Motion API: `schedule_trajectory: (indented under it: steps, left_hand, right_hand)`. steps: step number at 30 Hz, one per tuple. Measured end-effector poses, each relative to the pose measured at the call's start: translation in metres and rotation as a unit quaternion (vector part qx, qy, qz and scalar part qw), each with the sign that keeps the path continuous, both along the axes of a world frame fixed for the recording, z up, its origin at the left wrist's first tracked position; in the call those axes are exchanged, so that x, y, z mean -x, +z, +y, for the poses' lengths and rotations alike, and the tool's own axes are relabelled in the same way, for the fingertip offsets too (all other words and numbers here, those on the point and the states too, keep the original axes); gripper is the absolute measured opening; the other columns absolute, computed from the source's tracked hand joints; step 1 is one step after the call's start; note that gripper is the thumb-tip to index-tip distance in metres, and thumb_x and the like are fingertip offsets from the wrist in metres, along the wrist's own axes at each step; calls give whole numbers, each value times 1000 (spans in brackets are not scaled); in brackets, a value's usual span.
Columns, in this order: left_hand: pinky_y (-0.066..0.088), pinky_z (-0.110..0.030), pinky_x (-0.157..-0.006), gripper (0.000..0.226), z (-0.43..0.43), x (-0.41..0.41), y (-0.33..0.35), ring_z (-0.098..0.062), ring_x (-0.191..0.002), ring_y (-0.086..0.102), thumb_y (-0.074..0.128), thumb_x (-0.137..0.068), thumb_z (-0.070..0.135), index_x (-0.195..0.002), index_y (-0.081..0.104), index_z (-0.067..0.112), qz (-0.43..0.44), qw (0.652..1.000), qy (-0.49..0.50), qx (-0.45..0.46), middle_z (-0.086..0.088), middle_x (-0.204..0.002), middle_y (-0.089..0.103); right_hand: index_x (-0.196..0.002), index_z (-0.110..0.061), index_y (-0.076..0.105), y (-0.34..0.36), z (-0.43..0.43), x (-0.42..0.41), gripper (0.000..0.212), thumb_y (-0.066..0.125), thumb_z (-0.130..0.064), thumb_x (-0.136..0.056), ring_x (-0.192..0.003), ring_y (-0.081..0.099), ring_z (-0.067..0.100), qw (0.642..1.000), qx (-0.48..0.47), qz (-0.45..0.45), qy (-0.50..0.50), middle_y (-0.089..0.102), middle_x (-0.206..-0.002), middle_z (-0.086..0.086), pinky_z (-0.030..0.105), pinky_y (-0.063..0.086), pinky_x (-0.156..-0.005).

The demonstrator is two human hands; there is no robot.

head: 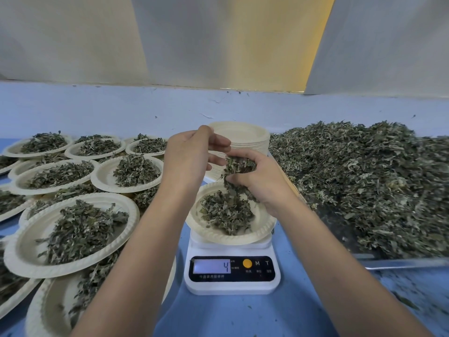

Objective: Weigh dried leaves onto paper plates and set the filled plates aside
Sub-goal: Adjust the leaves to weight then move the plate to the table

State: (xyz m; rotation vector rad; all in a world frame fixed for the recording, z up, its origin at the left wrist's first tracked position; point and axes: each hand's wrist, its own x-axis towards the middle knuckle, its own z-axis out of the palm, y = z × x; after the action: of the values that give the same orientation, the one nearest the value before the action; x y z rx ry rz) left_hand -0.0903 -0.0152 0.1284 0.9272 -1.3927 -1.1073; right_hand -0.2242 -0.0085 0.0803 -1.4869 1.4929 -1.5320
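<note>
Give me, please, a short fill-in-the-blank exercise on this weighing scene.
The scale display shows ____. The right hand grips a clump of ____ over the plate on the scale. The filled plates lie on the person's ____ side.
Missing words: 4; leaves; left.

left: filled plates (24, 251) | right: leaf heap (364, 186) | behind scale (232, 287): plate stack (243, 135) | near edge: free table (243, 316)
</note>
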Motion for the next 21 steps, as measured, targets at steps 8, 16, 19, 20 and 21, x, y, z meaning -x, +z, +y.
schedule_trajectory:
  steps: [8, 16, 19, 20, 21]
  left_hand:
    - [40, -22, -53, 35, -3, 0, -1, -8, -45, 59, 44, -92, 19, -70, 69, 13, 1, 1000, 4, -5, 3, -72, 73]
    - [40, -22, -53, 34, -6, 0, -2, -9, -45, 58, 44, -93, 20, -72, 70, 11, -3, 1000, 4, -11, 3, -73, 74]
    - [40, -22, -53, 35, -6, -1, -3, -9, -45, 58, 44, -92, 20, -71, 70, 12, -4, 1000, 4, -10, 3, -71, 73]
    - [40, -22, -53, 35, -6, -1, -3, -9, -46, 58, 44, -92, 20, -70, 70, 13, -4, 1000, 4, -10, 2, -70, 73]
    - [40, -22, -53, 35, -7, -1, -3, -8, -46, 58, 43, -92, 20, -70, 70, 13, -5, 1000, 4, -10, 3, -69, 73]
  right_hand:
    - [-110, -20, 69, 6, 0, -3, 45, 46, 5, -80, -110, 58, 34, 995, -48, -86, 5, 66, -116, 7, 56, 46, -96]
    - [-116, -20, 67, 4, 2, 0, 58, 69, 14, -69, -114, 57, 15, 999, -32, -40, 4, 62, -120, -2, 39, 49, -98]
    - [-112, -19, 68, 5, 3, -1, 46, 74, 5, -73, -113, 59, 18, 997, -27, -70, -11, 64, -118, 3, 42, 47, -100]
    - [-110, -18, 68, 5, 3, -1, 39, 73, 2, -77, -106, 62, 19, 995, -26, -93, -8, 66, -116, 8, 43, 50, -96]
    - [-108, -17, 68, 5, 3, -1, 33, 71, 0, -80, -97, 64, 19, 993, -23, -118, -1, 67, -114, 14, 41, 54, -91]
